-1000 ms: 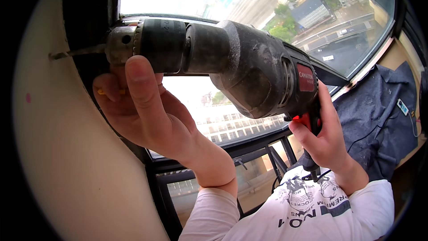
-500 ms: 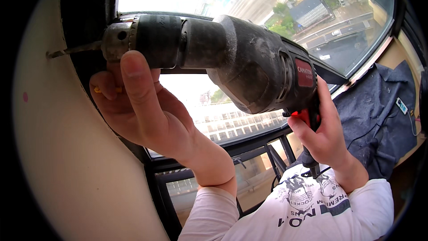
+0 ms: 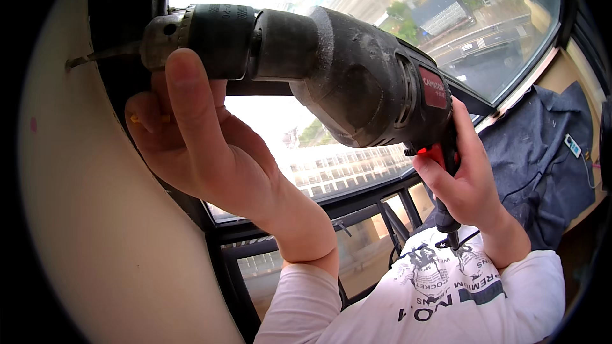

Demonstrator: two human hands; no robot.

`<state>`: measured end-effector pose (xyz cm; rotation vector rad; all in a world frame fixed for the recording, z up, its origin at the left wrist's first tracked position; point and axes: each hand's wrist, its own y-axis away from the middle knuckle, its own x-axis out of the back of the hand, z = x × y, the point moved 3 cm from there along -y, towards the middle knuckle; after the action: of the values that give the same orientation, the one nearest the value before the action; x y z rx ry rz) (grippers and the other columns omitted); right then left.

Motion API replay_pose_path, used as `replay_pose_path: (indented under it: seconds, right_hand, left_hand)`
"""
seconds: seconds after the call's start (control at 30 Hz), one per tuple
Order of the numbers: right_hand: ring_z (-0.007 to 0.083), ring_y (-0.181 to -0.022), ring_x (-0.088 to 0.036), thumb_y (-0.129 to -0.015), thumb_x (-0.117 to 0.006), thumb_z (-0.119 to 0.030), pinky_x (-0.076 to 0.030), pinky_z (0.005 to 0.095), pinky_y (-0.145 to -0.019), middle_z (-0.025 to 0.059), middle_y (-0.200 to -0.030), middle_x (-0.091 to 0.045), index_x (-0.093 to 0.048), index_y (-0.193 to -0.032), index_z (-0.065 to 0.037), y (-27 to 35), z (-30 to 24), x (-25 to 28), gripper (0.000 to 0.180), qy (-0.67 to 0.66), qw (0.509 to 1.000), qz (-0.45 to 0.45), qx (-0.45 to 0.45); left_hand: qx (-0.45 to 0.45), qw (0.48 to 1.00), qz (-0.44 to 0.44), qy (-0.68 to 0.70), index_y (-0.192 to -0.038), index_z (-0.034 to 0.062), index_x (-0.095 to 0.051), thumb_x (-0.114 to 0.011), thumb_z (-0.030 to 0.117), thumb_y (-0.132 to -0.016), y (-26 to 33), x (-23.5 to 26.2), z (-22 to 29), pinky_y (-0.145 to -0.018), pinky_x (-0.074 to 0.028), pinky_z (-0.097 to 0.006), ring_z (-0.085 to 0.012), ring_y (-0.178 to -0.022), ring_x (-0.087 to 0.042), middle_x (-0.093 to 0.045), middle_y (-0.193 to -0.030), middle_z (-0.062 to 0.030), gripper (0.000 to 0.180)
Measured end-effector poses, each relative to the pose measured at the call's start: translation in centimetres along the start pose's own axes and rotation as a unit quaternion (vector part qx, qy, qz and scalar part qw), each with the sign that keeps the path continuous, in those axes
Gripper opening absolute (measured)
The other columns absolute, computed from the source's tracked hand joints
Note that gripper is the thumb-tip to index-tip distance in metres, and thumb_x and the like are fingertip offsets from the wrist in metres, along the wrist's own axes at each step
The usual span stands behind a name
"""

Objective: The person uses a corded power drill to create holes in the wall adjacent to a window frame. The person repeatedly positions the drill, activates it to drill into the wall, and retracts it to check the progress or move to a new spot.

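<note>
A dusty black power drill (image 3: 344,70) is held level, high in the view. Its bit (image 3: 95,56) points left, with the tip touching the cream wall (image 3: 83,216) beside the dark window frame. My left hand (image 3: 191,134) cups the front of the drill from below, thumb up against the chuck (image 3: 191,35). A small yellow piece sits between its fingers. My right hand (image 3: 465,178) wraps the rear grip, with a finger at the red trigger (image 3: 430,151). The drill's cord hangs down below that hand.
A large window (image 3: 357,0) fills the top and looks out on buildings and streets far below. Dark window frame bars (image 3: 331,210) run under my arms. A dark blue cloth (image 3: 542,153) lies on the sill at the right, with a small white device on it.
The drill and both hands have shifted slightly to the left, toward the wall, and the bit tip is now nearer the wall surface.
</note>
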<state>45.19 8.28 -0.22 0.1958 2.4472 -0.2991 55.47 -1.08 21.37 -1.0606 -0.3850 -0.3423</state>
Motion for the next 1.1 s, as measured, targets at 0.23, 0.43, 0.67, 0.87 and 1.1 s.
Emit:
replay_pose_path:
  seconds: [0.23, 0.43, 0.67, 0.87, 1.1]
  right_hand:
    - [0.017, -0.089, -0.064, -0.083, -0.065, -0.011, -0.049, 0.029, -0.082, 0.0128, -0.1, -0.065, -0.036, -0.131, 0.005, -0.2, 0.4, 0.6, 0.058, 0.027, 1.0, -0.001, 0.005]
    - [0.0191, -0.086, -0.066, -0.083, -0.066, -0.012, -0.05, 0.03, -0.079, 0.0133, -0.097, -0.066, -0.036, -0.13, 0.006, -0.5, 0.5, 0.7, 0.058, 0.029, 0.999, -0.002, 0.012]
    - [0.0197, -0.085, -0.066, -0.084, -0.065, -0.012, -0.05, 0.0308, -0.078, 0.0142, -0.095, -0.066, -0.036, -0.129, 0.008, -0.7, -0.2, 0.7, 0.058, 0.053, 0.998, -0.006, 0.018]
    - [0.0234, -0.081, -0.067, -0.084, -0.065, -0.014, -0.05, 0.0324, -0.076, 0.0146, -0.092, -0.066, -0.035, -0.13, 0.008, -0.9, -0.1, 0.5, 0.059, 0.085, 0.995, 0.003, 0.057]
    - [0.0105, -0.091, -0.05, -0.085, -0.064, -0.009, -0.043, 0.0247, -0.085, 0.0074, -0.105, -0.057, -0.039, -0.131, 0.002, -0.6, -0.3, 0.5, 0.053, 0.034, 0.998, -0.042, -0.016]
  left_hand:
    - [0.014, 1.0, -0.002, 0.025, -0.089, 0.0035, -0.061, -0.065, 0.003, -0.089, 0.3, -0.1, -0.2, -0.078, -0.061, -0.034, -0.0219, -0.084, -0.071, -0.071, -0.092, -0.0147, 0.005]
    - [-0.005, 1.0, 0.002, 0.018, -0.09, 0.0039, -0.06, -0.066, 0.002, -0.089, 0.2, -0.3, -0.2, -0.077, -0.062, -0.035, -0.023, -0.085, -0.072, -0.071, -0.091, -0.0141, 0.006]
    - [-0.007, 1.0, 0.002, 0.025, -0.094, 0.0019, -0.061, -0.064, -0.001, -0.089, 0.1, -0.6, 0.0, -0.079, -0.062, -0.037, -0.024, -0.086, -0.072, -0.071, -0.09, -0.0144, 0.007]
    - [-0.008, 0.999, 0.007, 0.032, -0.093, 0.0015, -0.062, -0.064, -0.001, -0.089, -0.2, -0.4, -0.1, -0.078, -0.062, -0.037, -0.0247, -0.086, -0.072, -0.071, -0.091, -0.0154, 0.005]
    - [0.005, 0.999, 0.05, 0.001, -0.089, 0.0022, -0.061, -0.064, -0.001, -0.089, 0.3, -0.2, -0.1, -0.076, -0.062, -0.035, -0.0238, -0.085, -0.072, -0.071, -0.092, -0.0159, 0.004]
